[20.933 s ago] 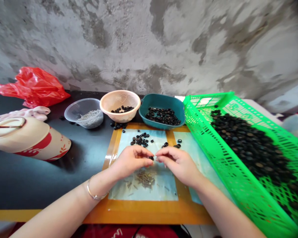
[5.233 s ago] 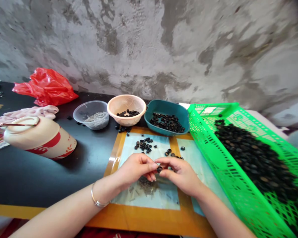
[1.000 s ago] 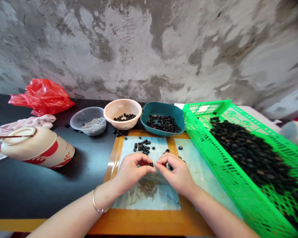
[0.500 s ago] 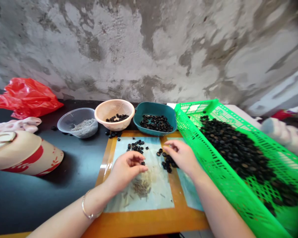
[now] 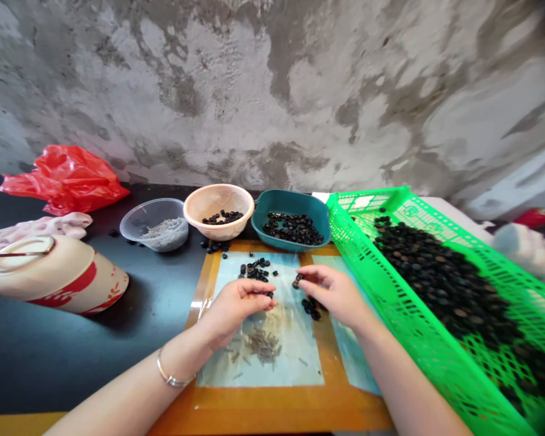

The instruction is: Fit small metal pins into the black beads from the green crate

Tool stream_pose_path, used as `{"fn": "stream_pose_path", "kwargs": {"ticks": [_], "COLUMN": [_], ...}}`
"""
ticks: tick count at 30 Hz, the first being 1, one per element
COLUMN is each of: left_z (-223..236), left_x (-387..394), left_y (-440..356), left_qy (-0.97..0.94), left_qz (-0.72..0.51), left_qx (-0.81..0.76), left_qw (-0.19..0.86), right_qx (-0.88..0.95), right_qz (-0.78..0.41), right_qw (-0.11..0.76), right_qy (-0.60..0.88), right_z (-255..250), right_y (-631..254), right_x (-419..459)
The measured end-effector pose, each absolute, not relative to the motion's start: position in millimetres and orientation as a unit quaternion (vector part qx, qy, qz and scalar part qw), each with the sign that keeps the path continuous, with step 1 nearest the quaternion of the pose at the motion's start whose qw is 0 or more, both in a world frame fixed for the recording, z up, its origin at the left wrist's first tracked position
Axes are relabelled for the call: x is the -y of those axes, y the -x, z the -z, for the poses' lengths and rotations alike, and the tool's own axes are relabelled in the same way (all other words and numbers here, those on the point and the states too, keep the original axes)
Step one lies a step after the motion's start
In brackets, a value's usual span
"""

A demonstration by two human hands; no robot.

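My left hand [image 5: 238,307] is closed over the pale sheet [image 5: 295,357], with a small black round part [image 5: 269,295] pinched at its fingertips. To its right, my right hand [image 5: 336,293] has thumb and fingertips closed on another small black round part [image 5: 297,281]. Beneath that hand lies a cluster of black round parts [image 5: 311,308]. Another loose group of black parts [image 5: 254,269] sits beyond my left hand. Nearer to me is a heap of thin metal pins [image 5: 263,346] on the sheet.
A clear bowl [image 5: 131,221] of grey pins, a pink bowl [image 5: 195,209] and a teal basin [image 5: 295,197] with black parts line the back. On the right, a green basket [image 5: 390,303] holds many black parts. A cup [image 5: 72,272] and red bag [image 5: 72,175] are left.
My right fingers have closed on a black part from the sheet. My left thumb and fingers have drawn together around its part. The whole view has shifted slightly.
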State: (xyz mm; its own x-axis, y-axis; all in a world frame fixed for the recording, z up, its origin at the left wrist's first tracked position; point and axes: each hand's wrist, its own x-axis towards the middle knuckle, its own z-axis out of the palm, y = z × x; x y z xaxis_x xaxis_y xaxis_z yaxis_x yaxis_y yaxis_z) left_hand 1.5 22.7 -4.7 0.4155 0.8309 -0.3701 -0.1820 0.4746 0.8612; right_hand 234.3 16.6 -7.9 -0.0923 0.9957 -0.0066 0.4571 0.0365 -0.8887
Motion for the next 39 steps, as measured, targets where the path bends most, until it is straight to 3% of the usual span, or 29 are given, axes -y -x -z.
{"fn": "stream_pose_path", "kwargs": {"ticks": [5,15,39], "left_z": [1,-9,-11], "left_x": [-20,-12,-14], "left_y": [-2,-4,-5], "left_qy": [-0.415,-0.527,-0.486], "left_qz": [-0.372,-0.407,-0.357], "left_qx": [-0.433,-0.438,-0.440], "left_qw": [0.708,0.604,0.665], "right_qx": [0.607,0.587,0.626], "right_qz": [-0.482,-0.485,-0.445], "right_qw": [0.368,0.421,0.413], "right_qy": [0.513,0.493,0.489], "right_z": [6,3,6], "right_y": [-210,-198,-193], "right_x": [-3,7,8]}}
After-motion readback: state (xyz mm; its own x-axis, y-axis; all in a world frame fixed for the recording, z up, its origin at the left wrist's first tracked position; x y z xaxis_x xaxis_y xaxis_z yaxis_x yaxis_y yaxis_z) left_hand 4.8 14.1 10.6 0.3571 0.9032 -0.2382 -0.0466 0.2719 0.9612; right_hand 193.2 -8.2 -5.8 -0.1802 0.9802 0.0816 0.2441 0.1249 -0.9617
